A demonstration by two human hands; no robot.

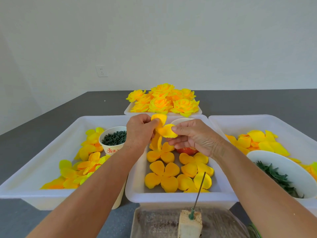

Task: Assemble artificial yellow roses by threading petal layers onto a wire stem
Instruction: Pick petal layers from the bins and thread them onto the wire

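Both of my hands hold one yellow-orange petal layer (163, 129) up over the middle white tray (180, 198). My left hand (139, 131) pinches its upper lobe, and my right hand (193, 136) pinches a lobe on the right side; a lower lobe hangs down. Several flat petal layers (163, 177) lie in the middle tray below. A thin wire stem (199, 188) stands tilted in a pale foam block (189, 224) at the near edge, with nothing threaded on it.
The left tray (34, 191) holds loose yellow petals and a paper cup of dark green pieces (114, 138). The right tray (281, 122) has petals and a white bowl of green leaves (281, 177). Finished yellow roses (164, 100) fill a far tray. A red-and-white cup (187, 150) is behind my right hand.
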